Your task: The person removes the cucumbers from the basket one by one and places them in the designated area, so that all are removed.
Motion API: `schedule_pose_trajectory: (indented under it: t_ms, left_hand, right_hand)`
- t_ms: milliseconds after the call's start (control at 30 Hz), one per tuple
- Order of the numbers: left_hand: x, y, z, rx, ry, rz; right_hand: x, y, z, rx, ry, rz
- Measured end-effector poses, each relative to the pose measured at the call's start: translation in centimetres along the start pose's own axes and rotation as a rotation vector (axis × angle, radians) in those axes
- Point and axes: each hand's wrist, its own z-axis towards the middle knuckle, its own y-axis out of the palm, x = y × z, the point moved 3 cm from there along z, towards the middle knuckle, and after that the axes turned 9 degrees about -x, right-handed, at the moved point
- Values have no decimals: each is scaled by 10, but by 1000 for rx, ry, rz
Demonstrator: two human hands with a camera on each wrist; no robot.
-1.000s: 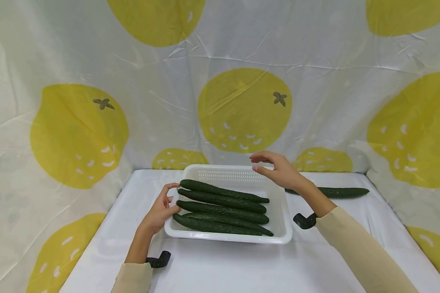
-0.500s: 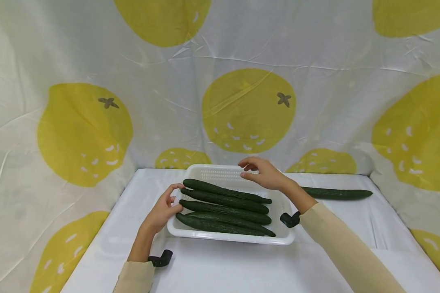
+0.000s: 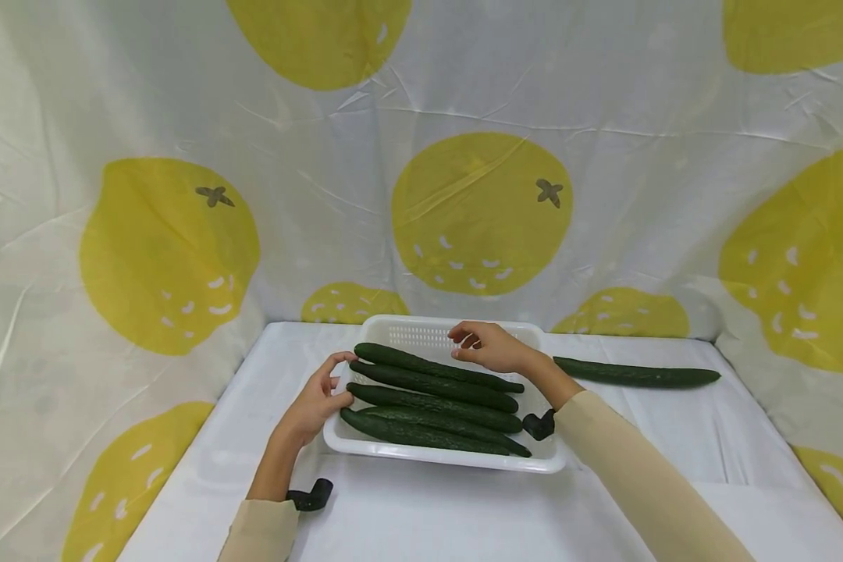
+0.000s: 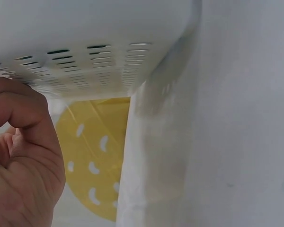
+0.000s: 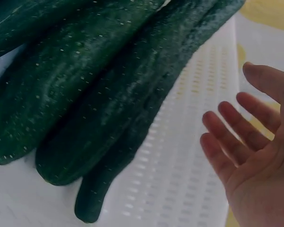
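Several dark green cucumbers [image 3: 432, 404] lie side by side in a white perforated plastic basket [image 3: 449, 463]. At the basket's left end, my left hand [image 3: 312, 407] grips the rim with curled fingers; the left wrist view has this hand [image 4: 26, 146] against the slotted wall. My right hand [image 3: 493, 348] hovers over the back of the basket, just behind the farthest cucumber, and holds nothing. Its fingers look loosely bent and spread in the right wrist view, apart from the cucumbers [image 5: 118, 94].
One more cucumber [image 3: 639, 373] lies on the white-covered table [image 3: 660, 445], to the right of the basket. A cloth with yellow fruit prints [image 3: 481, 211] hangs behind the table and along its sides.
My right hand has moved left and down over the basket, uncovering more of the loose cucumber. The left hand keeps its grip on the rim. The head view has shifted slightly.
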Motion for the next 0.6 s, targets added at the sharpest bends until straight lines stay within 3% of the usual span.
schedule_pose_trajectory:
  t_ms: [233, 600]
  left_hand:
    - [-1, 1, 0, 15, 6, -1]
    - [0, 1, 0, 55, -19, 16]
  right_hand:
    - [7, 19, 7, -124, 75, -55]
    - [9, 31, 5, -227, 170, -126]
